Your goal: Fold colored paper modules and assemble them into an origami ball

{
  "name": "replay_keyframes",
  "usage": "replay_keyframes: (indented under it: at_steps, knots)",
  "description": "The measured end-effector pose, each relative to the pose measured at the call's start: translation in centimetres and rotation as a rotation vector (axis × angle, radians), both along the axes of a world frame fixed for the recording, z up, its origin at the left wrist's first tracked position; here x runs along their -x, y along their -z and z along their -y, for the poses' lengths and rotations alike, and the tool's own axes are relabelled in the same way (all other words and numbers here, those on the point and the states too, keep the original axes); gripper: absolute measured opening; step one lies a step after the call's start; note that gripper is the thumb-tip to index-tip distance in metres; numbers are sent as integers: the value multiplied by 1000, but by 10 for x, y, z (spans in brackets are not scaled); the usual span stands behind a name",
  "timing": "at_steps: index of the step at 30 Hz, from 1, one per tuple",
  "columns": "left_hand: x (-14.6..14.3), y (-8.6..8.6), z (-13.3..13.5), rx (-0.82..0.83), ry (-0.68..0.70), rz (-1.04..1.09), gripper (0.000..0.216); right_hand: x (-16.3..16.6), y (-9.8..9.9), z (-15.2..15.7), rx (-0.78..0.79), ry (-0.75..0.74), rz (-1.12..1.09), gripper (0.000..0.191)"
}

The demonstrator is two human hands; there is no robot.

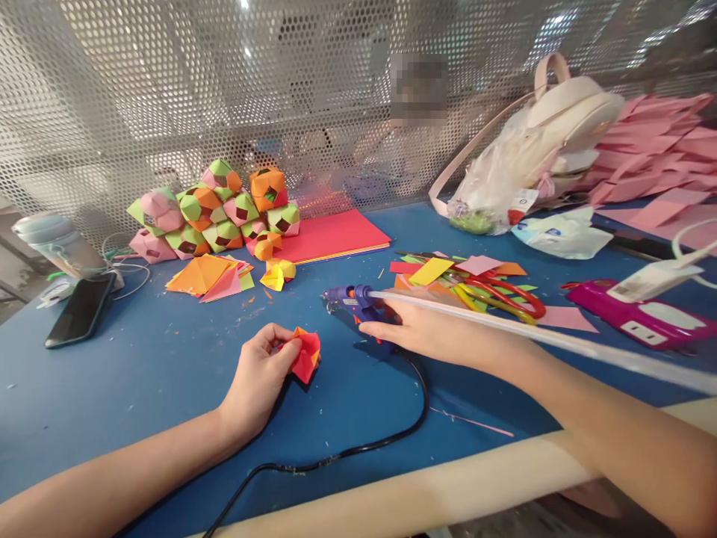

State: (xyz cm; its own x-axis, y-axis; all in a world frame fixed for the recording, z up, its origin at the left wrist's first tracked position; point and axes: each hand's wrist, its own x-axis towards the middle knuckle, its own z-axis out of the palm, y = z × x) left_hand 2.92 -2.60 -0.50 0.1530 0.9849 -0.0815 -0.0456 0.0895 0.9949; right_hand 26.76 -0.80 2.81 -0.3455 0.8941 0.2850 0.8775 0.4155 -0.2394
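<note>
Left hand (255,379): fingers pinching red folded paper (306,360). Right hand (417,329): touching glue gun (352,298); can't tell if fingers closed. Beyond right fingers: clear plastic bag (491,178), green stuff (473,219) inside. Far left of left fingers: lidded cup (60,245), contents hidden.

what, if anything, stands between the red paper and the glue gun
Nothing visible; only blue table separates the red paper in the left hand from the glue gun at the right hand.
</note>
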Motion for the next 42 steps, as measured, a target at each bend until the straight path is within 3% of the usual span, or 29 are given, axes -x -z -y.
replay_keyframes:
  at_steps: [8, 13, 17, 23, 28, 42]
  knots:
    - [0, -4, 1, -31, 6, -61, 17, 28, 33, -21, 155, 4, -384, 21]
    - [3, -1, -6, -57, -34, -102, 15, 23, 24, -6, 83, -104, -465, 20]
    - [6, 6, -12, -96, -82, -200, 13, 24, 13, 16, 14, -159, -406, 21]
    - [5, 4, -10, -157, -134, -344, 11, 34, 17, 27, -254, -379, -207, 17]
    - [1, -5, -6, -163, -156, -356, 8, 34, 19, 28, -279, -342, -121, 13]
    - [0, -6, -5, -154, -136, -388, 10, 34, 20, 30, -329, -339, -71, 11]
